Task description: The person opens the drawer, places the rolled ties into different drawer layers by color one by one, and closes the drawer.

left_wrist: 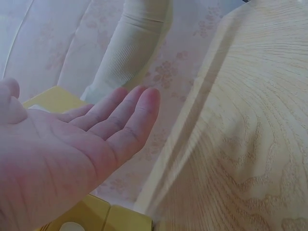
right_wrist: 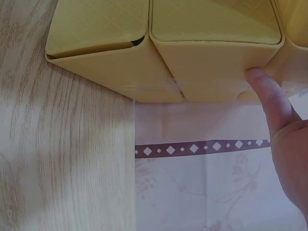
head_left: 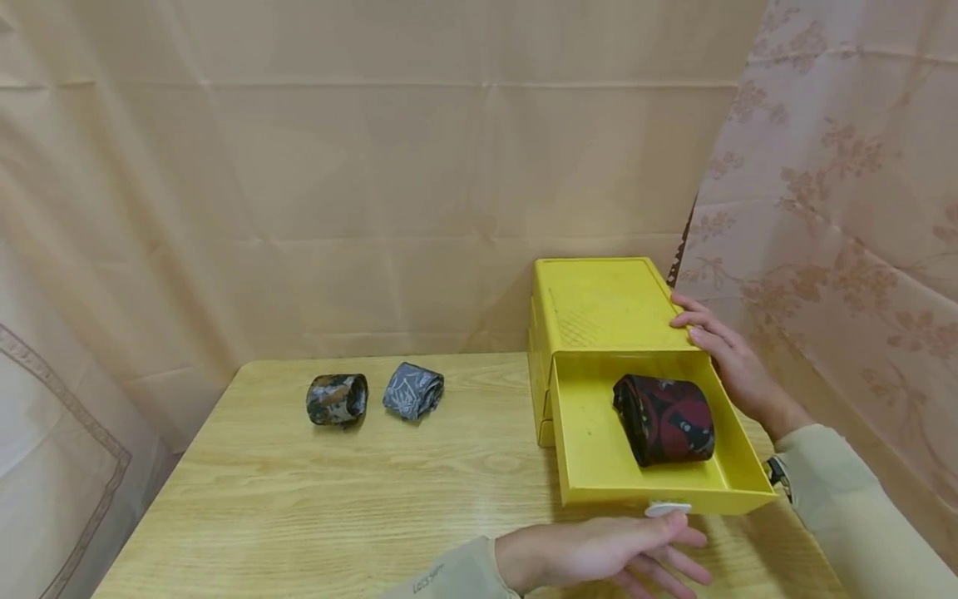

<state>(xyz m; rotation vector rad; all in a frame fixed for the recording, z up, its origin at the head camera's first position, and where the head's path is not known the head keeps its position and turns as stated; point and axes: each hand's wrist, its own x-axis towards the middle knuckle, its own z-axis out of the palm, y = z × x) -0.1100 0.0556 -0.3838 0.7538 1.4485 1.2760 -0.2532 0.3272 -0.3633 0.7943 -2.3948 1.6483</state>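
A yellow drawer cabinet (head_left: pixel 606 299) stands at the right of the table with its top drawer (head_left: pixel 587 441) pulled out. Inside that drawer lies a rolled dark red and black patterned cloth (head_left: pixel 669 420). My left hand (head_left: pixel 599 551) is at the drawer's front with its thumb by the white handle (head_left: pixel 668 508); whether they touch I cannot tell. Its fingers are extended in the left wrist view, palm (left_wrist: pixel 53 149) showing. My right hand (head_left: pixel 729 362) rests against the cabinet's right side and top edge. One fingertip (right_wrist: pixel 255 74) meets the yellow side in the right wrist view.
Left of the cabinet on the wooden table (head_left: pixel 337 499) lie a rolled camouflage-patterned cloth (head_left: pixel 337 399) and a rolled grey patterned cloth (head_left: pixel 413 391). A beige curtain (head_left: pixel 374 183) hangs behind, and a floral one (head_left: pixel 846 216) is close on the right.
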